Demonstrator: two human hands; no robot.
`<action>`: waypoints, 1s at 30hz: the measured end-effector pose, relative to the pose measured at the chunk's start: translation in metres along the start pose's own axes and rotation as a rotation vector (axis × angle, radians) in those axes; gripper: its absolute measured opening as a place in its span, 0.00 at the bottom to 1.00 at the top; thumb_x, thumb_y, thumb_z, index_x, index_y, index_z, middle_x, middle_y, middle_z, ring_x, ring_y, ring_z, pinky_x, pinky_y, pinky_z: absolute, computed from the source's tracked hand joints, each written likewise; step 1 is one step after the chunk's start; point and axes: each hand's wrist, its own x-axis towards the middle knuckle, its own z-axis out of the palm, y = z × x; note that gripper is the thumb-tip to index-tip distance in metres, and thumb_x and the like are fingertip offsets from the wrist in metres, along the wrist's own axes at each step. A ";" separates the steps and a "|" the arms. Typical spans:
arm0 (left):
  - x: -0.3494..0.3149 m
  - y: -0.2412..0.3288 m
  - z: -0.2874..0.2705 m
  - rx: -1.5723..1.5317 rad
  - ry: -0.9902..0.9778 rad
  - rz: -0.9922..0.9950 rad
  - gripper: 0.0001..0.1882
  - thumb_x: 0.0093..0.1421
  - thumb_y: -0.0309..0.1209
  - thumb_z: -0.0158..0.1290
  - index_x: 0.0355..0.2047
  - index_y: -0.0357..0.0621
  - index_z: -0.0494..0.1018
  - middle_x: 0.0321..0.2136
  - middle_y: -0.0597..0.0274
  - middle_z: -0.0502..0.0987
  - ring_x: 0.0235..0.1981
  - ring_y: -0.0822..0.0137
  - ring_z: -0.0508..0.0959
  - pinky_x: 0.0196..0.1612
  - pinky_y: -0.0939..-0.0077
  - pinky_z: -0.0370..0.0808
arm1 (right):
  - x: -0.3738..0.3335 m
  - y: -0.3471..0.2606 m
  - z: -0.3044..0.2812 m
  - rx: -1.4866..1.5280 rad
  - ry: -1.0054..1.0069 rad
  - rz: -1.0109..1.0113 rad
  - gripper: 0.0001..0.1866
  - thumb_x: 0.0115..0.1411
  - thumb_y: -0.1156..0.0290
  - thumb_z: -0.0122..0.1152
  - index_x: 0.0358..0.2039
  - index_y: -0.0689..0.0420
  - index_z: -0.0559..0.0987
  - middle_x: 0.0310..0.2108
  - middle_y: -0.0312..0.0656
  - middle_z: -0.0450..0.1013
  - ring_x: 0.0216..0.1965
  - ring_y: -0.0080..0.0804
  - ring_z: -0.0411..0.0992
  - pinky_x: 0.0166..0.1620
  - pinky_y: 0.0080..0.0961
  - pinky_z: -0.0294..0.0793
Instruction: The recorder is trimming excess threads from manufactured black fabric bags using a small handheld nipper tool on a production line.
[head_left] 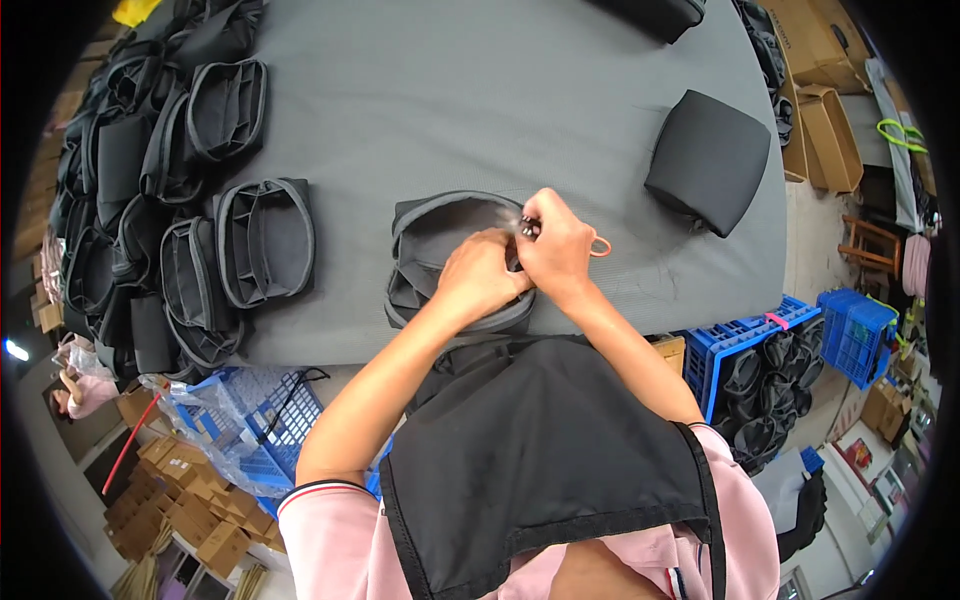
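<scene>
An open black fabric pouch (430, 235) with inner dividers lies on the table in front of me. My left hand (482, 272) reaches over its opening, fingers curled and pinching its right rim. Right beside it, my right hand (555, 245) is closed around a pair of scissors (601, 246). An orange finger loop sticks out on the right of that hand, and a blurred metal end shows on its left, over the pouch's rim. The fingertips of both hands meet at the rim, so the exact spot between them is hidden.
Several similar open pouches (265, 243) are heaped along the table's left side. A closed black pouch (712, 160) lies at the right, another (660, 15) at the far edge. Blue crates (710, 365) stand by the near edge on both sides. The grey table (400, 110) fills the middle.
</scene>
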 end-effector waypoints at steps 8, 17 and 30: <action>0.013 0.010 0.009 0.288 0.054 0.108 0.18 0.49 0.34 0.54 0.34 0.32 0.68 0.30 0.44 0.75 0.36 0.48 0.75 0.39 0.57 0.71 | -0.004 -0.009 -0.036 0.438 -0.089 0.379 0.10 0.48 0.76 0.58 0.32 0.57 0.70 0.24 0.40 0.72 0.24 0.34 0.71 0.28 0.27 0.69; 0.005 -0.026 -0.025 -0.269 -0.140 0.165 0.22 0.50 0.40 0.59 0.29 0.34 0.63 0.21 0.56 0.67 0.24 0.67 0.64 0.29 0.70 0.64 | -0.024 -0.003 -0.078 0.384 -0.148 0.281 0.14 0.49 0.74 0.62 0.37 0.58 0.71 0.25 0.37 0.69 0.23 0.26 0.68 0.28 0.19 0.68; -0.022 0.003 -0.044 -0.549 -0.313 0.096 0.18 0.51 0.32 0.58 0.38 0.34 0.67 0.29 0.63 0.73 0.30 0.76 0.71 0.34 0.78 0.69 | 0.006 -0.012 -0.080 0.197 -0.289 -0.171 0.10 0.44 0.81 0.62 0.30 0.60 0.77 0.25 0.37 0.70 0.23 0.24 0.65 0.27 0.18 0.64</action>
